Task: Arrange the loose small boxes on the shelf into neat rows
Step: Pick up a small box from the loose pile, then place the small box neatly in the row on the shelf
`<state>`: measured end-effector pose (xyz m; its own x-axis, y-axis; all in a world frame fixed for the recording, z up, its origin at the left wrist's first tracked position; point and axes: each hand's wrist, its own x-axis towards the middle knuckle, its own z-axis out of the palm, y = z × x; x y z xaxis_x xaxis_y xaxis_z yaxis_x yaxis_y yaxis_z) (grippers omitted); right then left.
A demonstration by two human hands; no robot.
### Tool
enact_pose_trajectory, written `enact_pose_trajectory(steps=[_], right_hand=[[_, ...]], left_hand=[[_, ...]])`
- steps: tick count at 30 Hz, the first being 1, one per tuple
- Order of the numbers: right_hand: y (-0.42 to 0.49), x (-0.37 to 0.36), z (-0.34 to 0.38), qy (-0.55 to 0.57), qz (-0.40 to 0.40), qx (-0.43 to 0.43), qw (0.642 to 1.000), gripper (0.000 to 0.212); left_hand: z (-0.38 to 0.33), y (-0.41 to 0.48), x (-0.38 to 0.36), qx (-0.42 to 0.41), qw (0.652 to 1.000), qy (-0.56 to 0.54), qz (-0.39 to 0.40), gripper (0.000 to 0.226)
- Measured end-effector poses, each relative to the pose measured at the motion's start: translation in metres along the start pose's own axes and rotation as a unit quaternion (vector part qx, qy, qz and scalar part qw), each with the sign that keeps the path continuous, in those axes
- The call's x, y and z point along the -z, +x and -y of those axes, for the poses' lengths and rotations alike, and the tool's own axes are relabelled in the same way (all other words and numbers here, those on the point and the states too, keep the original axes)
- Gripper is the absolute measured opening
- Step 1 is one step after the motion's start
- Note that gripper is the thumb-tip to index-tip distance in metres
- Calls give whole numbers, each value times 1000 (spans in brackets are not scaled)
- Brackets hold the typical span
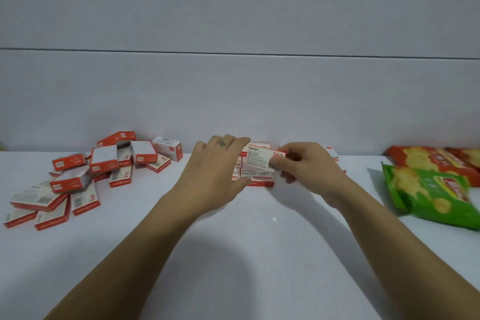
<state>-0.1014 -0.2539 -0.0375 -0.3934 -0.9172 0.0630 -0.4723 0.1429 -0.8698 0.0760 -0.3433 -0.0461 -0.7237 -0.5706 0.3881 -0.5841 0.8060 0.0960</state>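
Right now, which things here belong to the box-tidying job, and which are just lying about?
Job: small red-and-white cardboard box in right hand; neat block of matching boxes by left hand; loose heap of matching boxes.
Lying about: green plastic crisp bag; red plastic crisp bags.

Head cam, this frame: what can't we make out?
Head view: neat block of small red-and-white cardboard boxes, mostly behind left grip and right grip; row count unclear.
Head view: white-faced box in right grip, small print blurred.
Head view: green crisp bag and orange crisp bag, cut off by right edge.
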Motion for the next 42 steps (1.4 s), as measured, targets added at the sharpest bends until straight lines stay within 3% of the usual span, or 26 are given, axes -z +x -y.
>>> enact_pose_trajectory(steps=[11, 15, 22, 25, 28, 33, 36, 38, 42], right_hand=[[-16, -21, -15, 61, 25, 24, 998, 26], [-20, -25, -14, 85, 21, 25, 996, 22], [-23, -22, -11, 111, -14, 6, 994, 23], [-22, -22, -10, 107, -43, -15, 993, 32], [-25, -28, -3, 114, -21, -33, 993, 47], [-35, -49, 8, 59, -24, 27, 998, 34], [-36, -53, 11, -5, -66, 19, 998, 56], [-37, -54, 15, -34, -70, 27, 997, 58], [-37, -52, 14, 45, -64, 37, 996, 57]], left_hand=[[9, -26, -16, 29, 993, -113, 10, 74], [8, -27, -23, 8, 986, -169, -16, 62], [6, -28, -23, 42, 969, -239, -52, 52], [5, -28, -20, 48, 966, -245, -62, 49], [3, -28, -20, 45, 964, -245, -92, 48], [-1, -29, -25, 20, 971, -203, -125, 48], [-7, -29, -23, 1, 969, -200, -143, 49], [-10, -30, -23, -4, 968, -200, -150, 50], [-9, -30, -27, -20, 965, -199, -171, 49]])
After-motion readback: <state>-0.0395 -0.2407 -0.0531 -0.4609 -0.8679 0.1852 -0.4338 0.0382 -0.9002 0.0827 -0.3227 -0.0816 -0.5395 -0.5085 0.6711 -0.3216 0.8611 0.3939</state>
